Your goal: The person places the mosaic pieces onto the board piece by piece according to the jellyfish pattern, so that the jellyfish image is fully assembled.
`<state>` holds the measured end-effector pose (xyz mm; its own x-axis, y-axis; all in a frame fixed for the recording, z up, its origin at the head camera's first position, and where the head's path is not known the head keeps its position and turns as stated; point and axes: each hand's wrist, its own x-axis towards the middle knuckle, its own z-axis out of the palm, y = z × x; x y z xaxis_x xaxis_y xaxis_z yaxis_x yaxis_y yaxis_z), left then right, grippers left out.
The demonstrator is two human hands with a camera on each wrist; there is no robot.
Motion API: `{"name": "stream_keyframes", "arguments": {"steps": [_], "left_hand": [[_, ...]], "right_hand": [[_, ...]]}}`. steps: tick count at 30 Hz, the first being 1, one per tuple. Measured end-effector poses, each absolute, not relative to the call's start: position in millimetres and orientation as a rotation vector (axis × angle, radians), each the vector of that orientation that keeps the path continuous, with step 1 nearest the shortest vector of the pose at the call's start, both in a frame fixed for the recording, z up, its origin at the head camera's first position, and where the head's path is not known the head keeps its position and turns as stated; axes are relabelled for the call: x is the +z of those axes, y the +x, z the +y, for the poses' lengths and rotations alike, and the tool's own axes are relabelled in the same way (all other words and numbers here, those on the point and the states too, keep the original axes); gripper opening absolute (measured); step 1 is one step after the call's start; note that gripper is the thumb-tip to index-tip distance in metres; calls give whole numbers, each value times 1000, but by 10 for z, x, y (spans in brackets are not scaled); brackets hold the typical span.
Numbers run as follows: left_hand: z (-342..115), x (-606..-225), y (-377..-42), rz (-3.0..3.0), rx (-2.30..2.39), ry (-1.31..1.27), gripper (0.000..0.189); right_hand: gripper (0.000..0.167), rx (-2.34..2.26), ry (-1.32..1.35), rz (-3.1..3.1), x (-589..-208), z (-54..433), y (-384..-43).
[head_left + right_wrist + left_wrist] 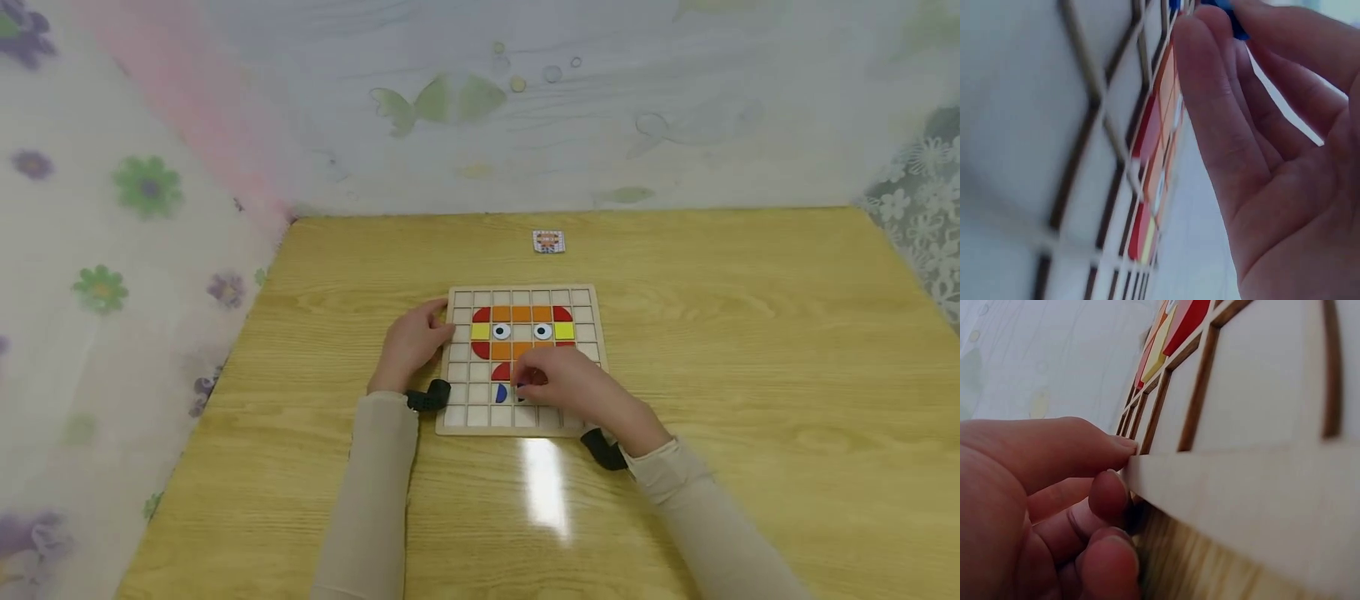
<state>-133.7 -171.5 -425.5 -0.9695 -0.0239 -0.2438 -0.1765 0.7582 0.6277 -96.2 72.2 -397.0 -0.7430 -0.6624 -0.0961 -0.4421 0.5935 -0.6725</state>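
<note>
A wooden grid board [480,422] lies flat on the table, with coloured pieces set in its squares. My left hand [411,342] is at the board's left edge; in the left wrist view one fingertip rests over the rim [1222,481] while other fingers curl against its side. Over the lower middle squares, my right hand [566,379] pinches a blue piece [1235,22] between thumb and fingers. Just left of it sits a blue half-round piece [501,393], below a red quarter-round piece [501,372]. The right fingers hide part of the neighbouring squares.
Orange squares [521,314], yellow squares [564,331], red rounded corners and two eye pieces [502,332] fill the upper board. A small picture card [549,242] lies behind it on the wooden table [712,333]. Painted walls [450,150] stand behind and left.
</note>
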Motion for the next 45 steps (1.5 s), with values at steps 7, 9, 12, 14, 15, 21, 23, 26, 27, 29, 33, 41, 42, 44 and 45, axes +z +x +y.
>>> {"name": "stream_keyframes", "arguments": {"steps": [7, 9, 12, 14, 15, 21, 23, 26, 27, 29, 33, 41, 42, 44, 45], "left_hand": [[-1709, -4248, -1354, 2742, 970, -148, 53], [-1704, -4245, -1355, 2738, 976, -145, 53], [-1702, -4247, -1351, 2738, 980, -141, 53], [-1703, -4253, -1344, 2732, 988, -154, 52], [-1702, -4254, -1341, 2733, 991, -160, 52], [-1707, -4253, -1342, 2743, 985, -144, 52], [-1705, -4249, -1347, 2747, 984, -137, 52], [-1703, -4245, -1349, 2752, 983, -138, 52], [-1704, -4246, -1349, 2753, 984, -140, 52], [-1707, -4246, -1349, 2754, 983, -140, 52], [-1716, -4260, -1348, 2749, 993, -145, 52], [-1710, -4262, -1353, 2759, 992, -144, 52], [-1712, -4260, -1352, 2759, 990, -142, 52], [-1716, -4258, -1350, 2759, 988, -140, 52], [-1719, -4256, -1348, 2760, 988, -140, 52]], "right_hand": [[6, -1067, -840, 2407, -4006, 632, -881], [5, -1044, -848, 2421, -4019, 614, -868], [4, -972, -884, 2451, -4046, 587, -845], [4, -932, -922, 2458, -4057, 566, -824], [4, -916, -939, 2462, -4065, 555, -815], [3, -866, -1014, 2498, -4101, 509, -783], [3, -858, -1022, 2514, -4105, 503, -781], [3, -845, -1040, 2540, -4101, 495, -776], [4, -839, -1047, 2549, -4099, 489, -775], [3, -819, -1065, 2562, -4096, 482, -773], [5, -798, -1078, 2563, -4091, 473, -770], [12, -802, -1149, 2507, -4076, 495, -737], [12, -801, -1153, 2507, -4078, 497, -734], [14, -806, -1159, 2505, -4077, 498, -728], [15, -810, -1161, 2504, -4078, 497, -727]]}}
